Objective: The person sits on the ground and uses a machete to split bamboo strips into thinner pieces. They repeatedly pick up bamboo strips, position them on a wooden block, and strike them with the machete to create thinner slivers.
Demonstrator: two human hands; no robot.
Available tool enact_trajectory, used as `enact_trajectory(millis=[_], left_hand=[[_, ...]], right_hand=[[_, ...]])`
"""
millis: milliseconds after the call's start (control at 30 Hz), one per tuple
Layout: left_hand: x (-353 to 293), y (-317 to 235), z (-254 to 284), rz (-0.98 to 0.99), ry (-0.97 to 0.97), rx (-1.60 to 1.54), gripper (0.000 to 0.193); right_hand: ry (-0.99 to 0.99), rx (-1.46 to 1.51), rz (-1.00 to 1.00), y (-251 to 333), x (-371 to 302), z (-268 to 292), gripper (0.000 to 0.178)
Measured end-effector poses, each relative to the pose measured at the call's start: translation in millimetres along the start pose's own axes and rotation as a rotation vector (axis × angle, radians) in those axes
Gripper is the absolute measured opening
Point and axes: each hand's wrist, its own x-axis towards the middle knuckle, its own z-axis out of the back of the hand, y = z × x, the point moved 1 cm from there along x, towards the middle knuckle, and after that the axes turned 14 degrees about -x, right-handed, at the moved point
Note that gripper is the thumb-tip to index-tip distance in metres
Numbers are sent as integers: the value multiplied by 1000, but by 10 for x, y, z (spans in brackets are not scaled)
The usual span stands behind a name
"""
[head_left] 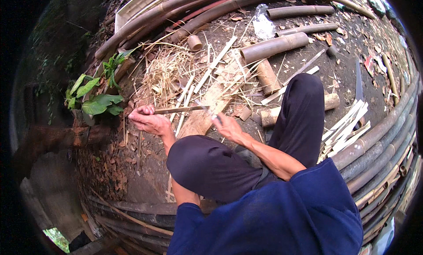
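Observation:
My left hand is closed around one end of a narrow brown bamboo strip, which points to the right. My right hand grips a knife; its thin blade meets the strip near the strip's far end. Under the right hand and the knife lies a worn wooden board on the ground. Pale split bamboo slats and a heap of fine shavings spread just beyond my hands. My bent knee is between my two forearms.
Cut bamboo tubes lie ahead. A saw rests at the right, near a stack of pale slats. Long bamboo poles line the right side. Green plants grow at the left, and a crumpled plastic bag lies far ahead.

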Motion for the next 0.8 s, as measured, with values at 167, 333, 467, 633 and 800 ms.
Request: enact_trajectory(millis=[167,333,467,633,800], left_hand=[[-306,-45,-130,-80,-25,83,44],[-140,-18,28,-88,-68,166,47],[-216,-73,32,-159,-126,265,46],[-170,-83,35,-90,-27,108,44],[-16,-97,51,197,-181,-279,26]], right_hand=[[-140,89,378,798,-214,-15,37],[-103,-61,139,238,66,-75,45],[11,-39,221,621,-192,43,40],[-15,-251,-71,-399,211,20,48],[6,51,159,304,8,-75,44]])
